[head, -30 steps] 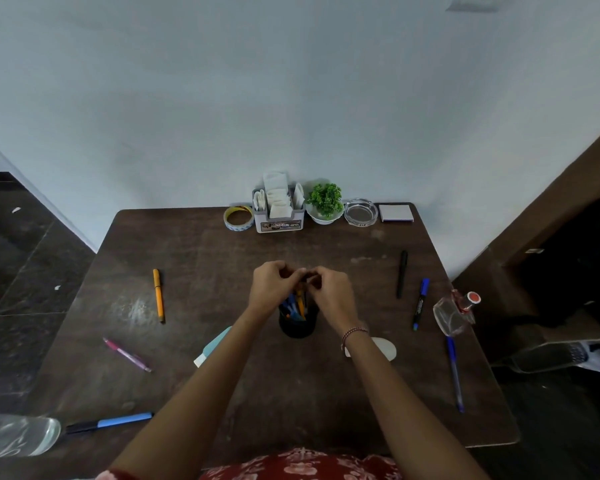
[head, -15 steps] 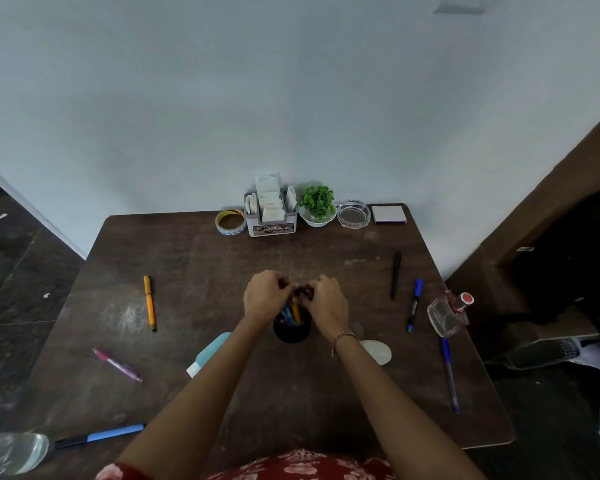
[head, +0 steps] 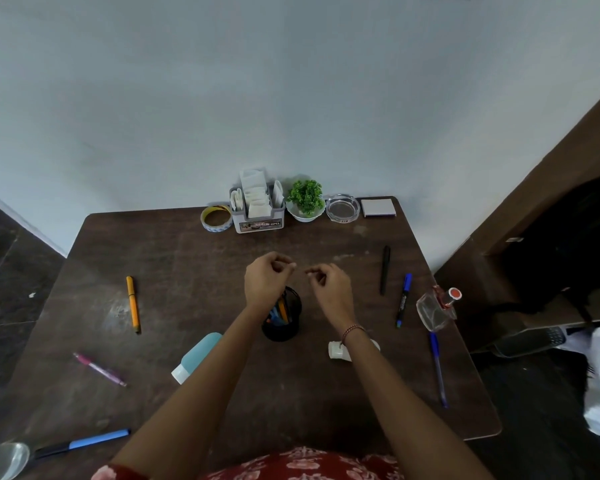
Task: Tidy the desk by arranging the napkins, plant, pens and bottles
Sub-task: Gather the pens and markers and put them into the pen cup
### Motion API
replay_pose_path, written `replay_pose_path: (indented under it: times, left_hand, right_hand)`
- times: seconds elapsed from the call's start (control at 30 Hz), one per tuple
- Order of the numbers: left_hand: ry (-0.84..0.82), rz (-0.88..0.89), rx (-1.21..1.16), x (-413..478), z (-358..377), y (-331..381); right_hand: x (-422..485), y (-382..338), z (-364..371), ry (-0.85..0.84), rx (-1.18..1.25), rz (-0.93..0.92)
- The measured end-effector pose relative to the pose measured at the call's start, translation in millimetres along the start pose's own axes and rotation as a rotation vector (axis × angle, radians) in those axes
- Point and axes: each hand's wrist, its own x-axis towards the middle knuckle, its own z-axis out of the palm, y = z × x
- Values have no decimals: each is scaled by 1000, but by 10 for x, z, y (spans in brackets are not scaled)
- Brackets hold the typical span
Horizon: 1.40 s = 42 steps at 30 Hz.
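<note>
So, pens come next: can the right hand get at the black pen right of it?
Probably yes: the right hand looks empty, and only bare desk lies between it and the black pen.

Standing at the middle of the desk: the pen holder, holding several pens. Lining the far edge by the wall, left to right: tape roll, napkin holder, plant, glass dish, notepad. Lying left of the holder: flat bottle nearest, far-left pen and near-left pen beyond, front marker and corner bottle by the front-left corner. Lying right: small bottle nearest, then back pen, right marker, glass bottle, edge pen.
</note>
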Motion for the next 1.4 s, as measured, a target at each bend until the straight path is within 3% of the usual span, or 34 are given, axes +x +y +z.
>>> replay_pose_path:
  times: [0.23,0.53,0.73,0.93,1.13,1.4]
  left_hand:
    - [-152,-138,-288,75,466,194]
    - [-295,-137,-181,143,1179,334]
    - [-502,-146,-60,140,1684,414]
    - [-646,-405,-374,147,2004,552]
    - [-620,-565,-580,230,2197,579]
    - [-473,-632,-592,333,2247,520]
  right_hand:
    - [212,312,-369,113,129,158]
    - [479,945,-617,119,242,503]
    - [530,1184,-537,16,232,568]
    - [558,1319,-426,0,220,586]
    - [626,1420,-493,-10,230,594]
    - [710,1576,-506,64,410,705]
